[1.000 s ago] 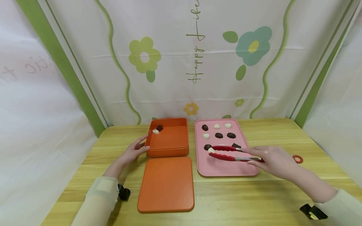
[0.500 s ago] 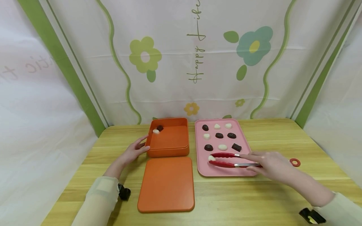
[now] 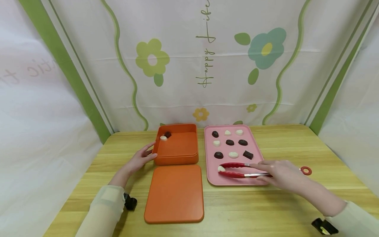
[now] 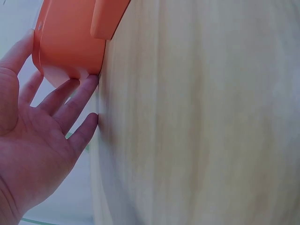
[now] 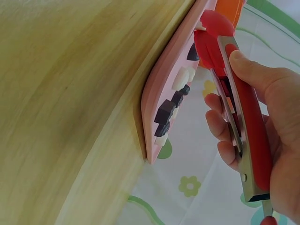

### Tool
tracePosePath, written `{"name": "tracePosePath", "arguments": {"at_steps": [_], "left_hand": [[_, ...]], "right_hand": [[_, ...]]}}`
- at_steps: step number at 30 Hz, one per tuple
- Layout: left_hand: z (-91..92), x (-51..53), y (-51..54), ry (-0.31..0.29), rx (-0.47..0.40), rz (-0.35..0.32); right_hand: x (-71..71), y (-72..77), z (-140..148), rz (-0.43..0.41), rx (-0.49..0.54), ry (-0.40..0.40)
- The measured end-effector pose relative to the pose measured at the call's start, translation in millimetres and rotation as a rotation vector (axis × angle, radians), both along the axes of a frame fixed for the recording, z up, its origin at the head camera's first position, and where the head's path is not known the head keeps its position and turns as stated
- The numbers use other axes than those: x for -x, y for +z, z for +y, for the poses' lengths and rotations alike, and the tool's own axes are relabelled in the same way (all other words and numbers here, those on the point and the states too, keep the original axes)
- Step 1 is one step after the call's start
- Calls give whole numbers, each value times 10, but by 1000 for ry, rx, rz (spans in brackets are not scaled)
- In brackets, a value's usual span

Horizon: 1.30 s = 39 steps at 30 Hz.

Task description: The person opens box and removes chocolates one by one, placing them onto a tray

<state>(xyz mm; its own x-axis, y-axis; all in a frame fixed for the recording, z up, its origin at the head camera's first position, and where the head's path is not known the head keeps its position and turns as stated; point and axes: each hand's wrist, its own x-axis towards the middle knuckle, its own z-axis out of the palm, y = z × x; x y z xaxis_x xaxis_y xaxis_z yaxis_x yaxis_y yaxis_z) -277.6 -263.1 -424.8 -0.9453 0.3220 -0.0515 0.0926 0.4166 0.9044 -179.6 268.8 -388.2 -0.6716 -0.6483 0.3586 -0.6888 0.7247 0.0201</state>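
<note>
My right hand grips red-tipped metal tongs over the front part of a pink tray. A small white chocolate sits between the tong tips. Behind it on the tray, dark and white chocolates stand in rows, among them a dark square one and a white oval one. With fingers spread and fairly straight, my left hand touches the left side of an orange box. Inside that box, a dark chocolate and a white one lie in the back left.
An orange lid lies flat on the wooden table, just in front of the box. Close behind box and tray hangs a flowered curtain, with more cloth at both sides.
My right hand has brought the tongs and the white chocolate toward the tray's front edge, uncovering the white oval chocolate. The left hand has stayed at the box.
</note>
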Motion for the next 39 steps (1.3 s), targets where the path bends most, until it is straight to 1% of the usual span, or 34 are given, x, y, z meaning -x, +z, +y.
{"name": "tracePosePath", "arguments": {"at_steps": [4,8,10,14,17,23,27,34,39], "left_hand": [[-8,6,-7,-1,4,-5],[-12,14,-10,-9,2,-8],[-14,12,-11,-7,-1,-10],[-20,0,-11,-1,-2,-13],[-21,-9,-7,2,-2,-17],[-27,-7,-3,2,2,-19],[-22,-1,6,-2,7,-17],[-18,5,-4,-4,2,-16],[-23,17,-19,-8,-4,-16]], "right_hand": [[-3,0,-6,-1,-2,-9],[-21,22,-10,-55,1,-43],[-27,35,-10,-68,10,-60],[-12,63,-12,-60,35,-76],[24,93,-27,-63,46,-82],[137,189,-108,-63,67,-71],[228,251,-197,-52,62,-69],[435,353,-419,-18,58,-29],[593,408,-603,-44,39,-27]]}}
